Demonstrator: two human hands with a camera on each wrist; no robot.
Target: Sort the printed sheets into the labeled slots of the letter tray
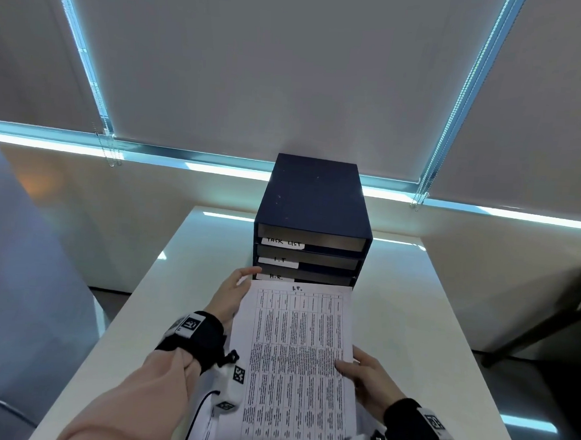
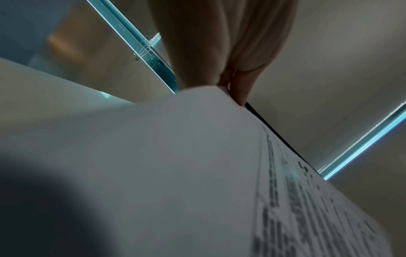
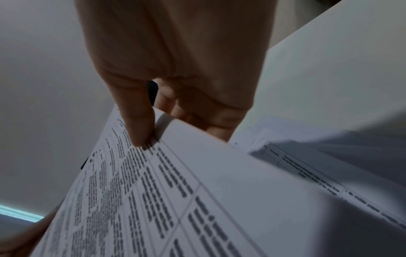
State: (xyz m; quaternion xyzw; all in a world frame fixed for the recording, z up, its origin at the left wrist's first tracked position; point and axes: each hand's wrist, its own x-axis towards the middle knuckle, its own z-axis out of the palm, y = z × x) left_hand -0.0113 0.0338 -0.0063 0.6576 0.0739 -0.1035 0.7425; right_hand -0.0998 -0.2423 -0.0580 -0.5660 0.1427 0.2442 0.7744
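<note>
Printed sheet (image 1: 294,352) held above the white table (image 1: 412,312), far edge at the letter tray (image 1: 314,201)'s lowest labelled slot, hiding its mouth. Right hand (image 1: 368,377) pinched the right edge, thumb on top. Left hand (image 1: 232,294) gripped the left edge; fingers mostly hidden beneath. Print too blurred to read.

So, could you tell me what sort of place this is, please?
Most likely an office: a letter tray with slots labelled TASK LIST, I.T and H.R. stands on a white desk, and roller blinds cover the windows behind.
</note>
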